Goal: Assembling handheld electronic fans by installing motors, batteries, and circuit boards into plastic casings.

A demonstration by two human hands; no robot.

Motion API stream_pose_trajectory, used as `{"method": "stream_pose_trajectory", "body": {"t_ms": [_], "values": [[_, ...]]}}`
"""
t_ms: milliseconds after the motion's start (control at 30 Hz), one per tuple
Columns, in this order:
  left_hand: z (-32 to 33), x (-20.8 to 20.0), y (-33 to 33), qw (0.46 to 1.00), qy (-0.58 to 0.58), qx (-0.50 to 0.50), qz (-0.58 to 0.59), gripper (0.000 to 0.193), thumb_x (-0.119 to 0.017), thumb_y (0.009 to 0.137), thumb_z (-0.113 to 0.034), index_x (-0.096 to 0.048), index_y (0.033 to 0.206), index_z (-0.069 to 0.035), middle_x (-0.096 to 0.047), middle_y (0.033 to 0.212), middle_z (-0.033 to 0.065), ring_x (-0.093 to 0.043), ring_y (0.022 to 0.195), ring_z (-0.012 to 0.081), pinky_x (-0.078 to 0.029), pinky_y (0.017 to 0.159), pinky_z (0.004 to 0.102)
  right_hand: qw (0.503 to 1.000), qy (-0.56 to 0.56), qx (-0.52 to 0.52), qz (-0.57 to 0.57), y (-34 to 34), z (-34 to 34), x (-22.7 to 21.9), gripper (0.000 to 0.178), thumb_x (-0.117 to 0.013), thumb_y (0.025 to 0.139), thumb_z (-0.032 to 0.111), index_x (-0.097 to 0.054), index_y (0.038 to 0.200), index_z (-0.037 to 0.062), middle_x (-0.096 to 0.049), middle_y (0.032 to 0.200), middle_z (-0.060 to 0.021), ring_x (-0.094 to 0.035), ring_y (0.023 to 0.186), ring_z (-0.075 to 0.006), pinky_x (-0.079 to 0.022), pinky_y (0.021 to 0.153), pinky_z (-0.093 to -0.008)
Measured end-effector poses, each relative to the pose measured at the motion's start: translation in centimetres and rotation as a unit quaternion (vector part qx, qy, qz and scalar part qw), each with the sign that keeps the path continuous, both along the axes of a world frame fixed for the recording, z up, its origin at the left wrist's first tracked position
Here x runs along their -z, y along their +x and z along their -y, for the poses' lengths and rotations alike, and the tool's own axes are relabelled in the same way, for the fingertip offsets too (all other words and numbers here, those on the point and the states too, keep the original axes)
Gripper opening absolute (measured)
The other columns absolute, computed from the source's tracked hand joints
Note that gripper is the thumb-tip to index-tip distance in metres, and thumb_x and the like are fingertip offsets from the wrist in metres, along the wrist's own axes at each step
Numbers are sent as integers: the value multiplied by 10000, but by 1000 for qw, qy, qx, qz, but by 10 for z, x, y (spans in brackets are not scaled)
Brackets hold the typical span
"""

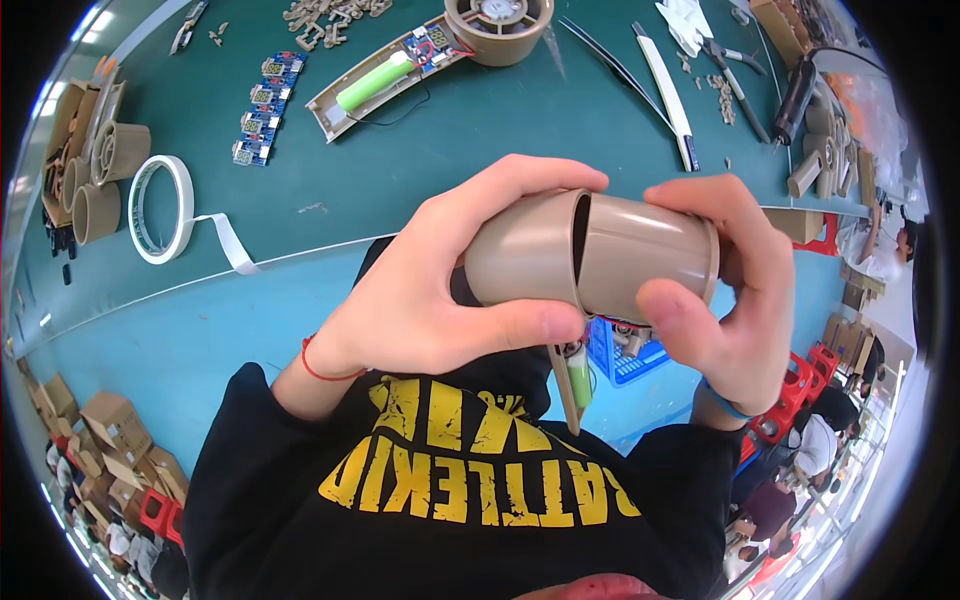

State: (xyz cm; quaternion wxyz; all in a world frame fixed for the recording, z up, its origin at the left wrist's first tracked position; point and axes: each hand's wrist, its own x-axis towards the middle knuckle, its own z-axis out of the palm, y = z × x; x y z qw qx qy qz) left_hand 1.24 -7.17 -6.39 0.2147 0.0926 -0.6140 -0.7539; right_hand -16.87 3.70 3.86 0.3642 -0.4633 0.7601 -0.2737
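In front of my chest are two beige plastic barrel pieces of a fan housing, end to end. My left hand (415, 275) wraps round the rounded left housing piece (525, 245), thumb below and fingers over the top. My right hand (745, 270) grips the wider right housing piece (650, 255) between thumb and fingers. A dark wedge-shaped gap shows between the pieces at the top, and they meet lower down. Under them hangs a narrow handle shell (564, 390) with a green battery (580, 375) and thin wires beside it. The inside of the barrel is hidden.
On the green table (480, 150) lie an open handle with battery and fan barrel (500, 40), circuit boards (262, 110), a tape roll (160, 212), a white-and-black strip (665, 95), pliers (738, 90) and an electric screwdriver (797, 100). A blue crate (625, 365) stands below.
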Motion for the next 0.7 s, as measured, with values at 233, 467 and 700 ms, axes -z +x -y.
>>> {"method": "stream_pose_trajectory", "body": {"t_ms": [233,467,700], "values": [[-7,5,-8,976,200,82,36,679,-761,785,-269,-463,1329,9,-569,1205,106,-557,1113,175,-439,960,301,988,4,-143,-62,-5,15,5,248,-665,781,205,-573,896,5,-559,584,-38,-540,494,-100,-404,481,-241],[-18,19,-8,925,355,137,-19,650,-761,832,-224,-419,1334,6,-560,1197,67,-546,1111,124,-436,973,275,973,-36,-207,-98,1,15,23,281,-664,772,276,-536,846,37,-573,606,-110,-580,508,-280,-435,492,-324],[-10,11,4,890,333,311,34,761,-740,844,-211,-288,1417,6,-513,1257,87,-521,1138,142,-403,1000,295,955,-33,-290,-59,12,7,20,362,-712,757,372,-607,909,61,-595,644,-85,-595,534,-296,-452,492,-336]]}}
